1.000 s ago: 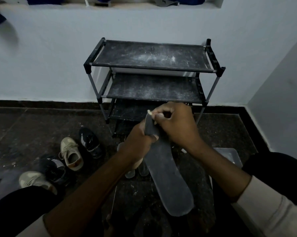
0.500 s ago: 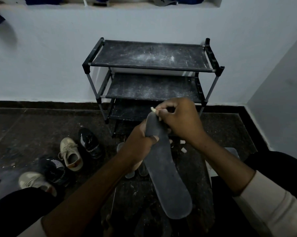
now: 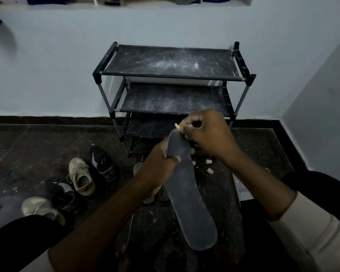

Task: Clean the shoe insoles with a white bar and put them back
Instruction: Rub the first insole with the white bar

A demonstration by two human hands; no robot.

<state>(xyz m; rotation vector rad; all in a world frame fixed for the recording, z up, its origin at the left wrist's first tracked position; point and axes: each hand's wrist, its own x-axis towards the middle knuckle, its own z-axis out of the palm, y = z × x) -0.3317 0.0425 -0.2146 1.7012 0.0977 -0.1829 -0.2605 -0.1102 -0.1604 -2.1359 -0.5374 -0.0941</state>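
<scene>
Mid-cleaning: left hand [image 3: 159, 165] curled round insole [image 3: 186, 193] near its far end; right hand [image 3: 206, 132] pinched white bar [image 3: 177, 126] against the tip. Next probably needed strokes down its length.

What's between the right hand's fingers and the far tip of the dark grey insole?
In the head view, a small white bar, pinched by the right hand, meets the tip of the dark grey insole.
</scene>
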